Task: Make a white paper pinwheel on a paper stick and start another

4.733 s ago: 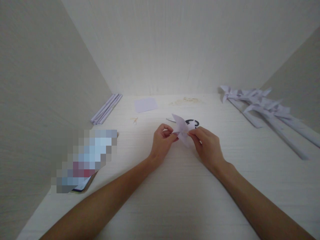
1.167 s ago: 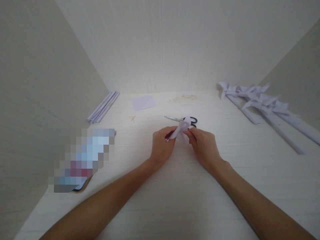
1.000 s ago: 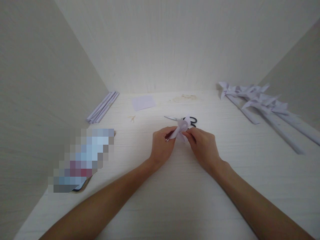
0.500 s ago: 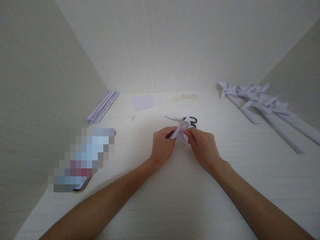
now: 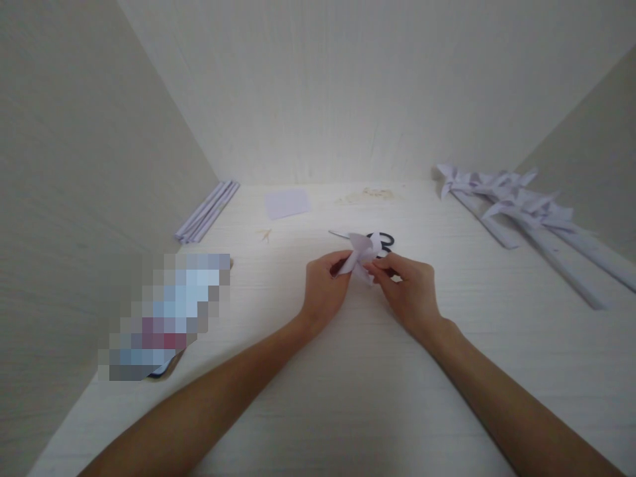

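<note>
Between my hands is a white paper pinwheel (image 5: pixel 362 250) with its pointed blades folded and spread. My left hand (image 5: pixel 328 281) is closed on its left side, thumb and fingers pinching the paper. From the right, my right hand (image 5: pixel 405 285) pinches at the pinwheel's centre and right edge; its fingertips are partly blurred, and whether they hold something small cannot be made out. Just behind the paper lie scissors (image 5: pixel 385 240) with black handles, partly hidden by the pinwheel.
At the left lie several rolled paper sticks (image 5: pixel 209 212) and a phone (image 5: pixel 171 364) with a blurred-out screen. Toward the back are a square paper sheet (image 5: pixel 287 203), small pale sticks (image 5: pixel 265 234) and a pile of thin bits (image 5: pixel 375 194). Several pinwheels on sticks (image 5: pixel 536 205) lie at right.
The pinwheel's upper blade has opened out and stands up where a curled loop of paper was. My right hand's fingers have shifted on the paper; my left hand keeps its hold.
</note>
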The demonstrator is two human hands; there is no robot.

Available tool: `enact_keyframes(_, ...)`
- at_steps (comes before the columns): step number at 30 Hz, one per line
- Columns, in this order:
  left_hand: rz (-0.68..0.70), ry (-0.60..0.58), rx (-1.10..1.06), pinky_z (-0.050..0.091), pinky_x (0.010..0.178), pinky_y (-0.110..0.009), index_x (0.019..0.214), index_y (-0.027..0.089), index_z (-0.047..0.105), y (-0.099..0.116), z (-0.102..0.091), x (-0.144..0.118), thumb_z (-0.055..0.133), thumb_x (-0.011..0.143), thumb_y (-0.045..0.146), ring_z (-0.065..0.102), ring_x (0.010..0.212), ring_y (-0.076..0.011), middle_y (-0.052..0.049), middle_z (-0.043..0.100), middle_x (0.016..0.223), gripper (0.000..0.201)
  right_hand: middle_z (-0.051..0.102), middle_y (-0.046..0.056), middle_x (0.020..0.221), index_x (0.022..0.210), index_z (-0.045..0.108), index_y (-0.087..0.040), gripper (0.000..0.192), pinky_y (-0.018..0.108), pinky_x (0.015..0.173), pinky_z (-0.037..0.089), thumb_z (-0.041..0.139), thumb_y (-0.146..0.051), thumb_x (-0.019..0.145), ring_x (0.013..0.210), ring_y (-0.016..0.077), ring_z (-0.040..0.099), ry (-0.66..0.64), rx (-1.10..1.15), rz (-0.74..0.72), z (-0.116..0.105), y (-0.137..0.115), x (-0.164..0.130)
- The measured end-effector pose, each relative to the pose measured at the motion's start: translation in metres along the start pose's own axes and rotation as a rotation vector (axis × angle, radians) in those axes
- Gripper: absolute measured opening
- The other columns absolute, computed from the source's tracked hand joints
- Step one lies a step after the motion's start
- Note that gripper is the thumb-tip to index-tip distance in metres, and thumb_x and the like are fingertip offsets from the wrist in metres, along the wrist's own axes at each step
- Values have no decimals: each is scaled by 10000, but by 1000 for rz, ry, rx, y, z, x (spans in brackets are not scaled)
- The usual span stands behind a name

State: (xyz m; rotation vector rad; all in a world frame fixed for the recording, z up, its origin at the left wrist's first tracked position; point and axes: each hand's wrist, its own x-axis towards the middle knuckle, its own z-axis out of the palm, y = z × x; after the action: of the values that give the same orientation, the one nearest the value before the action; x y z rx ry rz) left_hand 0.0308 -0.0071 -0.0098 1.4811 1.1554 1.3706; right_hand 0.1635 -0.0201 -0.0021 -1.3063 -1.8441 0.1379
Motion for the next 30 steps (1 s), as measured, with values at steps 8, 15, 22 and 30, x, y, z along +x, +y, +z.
enact_keyframes(8, -36, 29, -29, 489, 676, -263, 822, 140, 661, 1, -1, 2, 509, 687, 143, 611, 690, -134, -37, 675, 760, 204, 652, 43, 731, 832, 583, -163, 160, 247, 609, 459, 427, -146, 800, 665, 143, 609, -35, -56, -180, -1, 4, 2)
enact_keyframes(15, -34, 36, -19, 487, 699, -256, 814, 131, 659, 2, -1, 0, 527, 674, 129, 617, 726, -139, -47, 677, 792, 192, 605, 55, 663, 729, 565, -153, 184, 241, 527, 389, 428, -234, 821, 587, 149, 540, -52, -220, -124, -4, -1, 4)
enact_keyframes(22, -41, 51, -12, 490, 692, -251, 806, 144, 661, 2, 0, 1, 535, 666, 129, 617, 712, -131, -27, 681, 777, 189, 587, 52, 651, 708, 558, -149, 181, 241, 541, 374, 434, -222, 819, 586, 149, 520, -98, -207, -106, -2, -4, 3)
enact_keyframes(30, -27, 25, -8, 484, 707, -257, 823, 138, 660, 1, -1, 1, 538, 671, 133, 616, 728, -136, -38, 680, 798, 195, 601, 54, 627, 685, 565, -144, 204, 242, 506, 350, 443, -244, 814, 544, 152, 521, -93, -264, -66, -2, -3, 3)
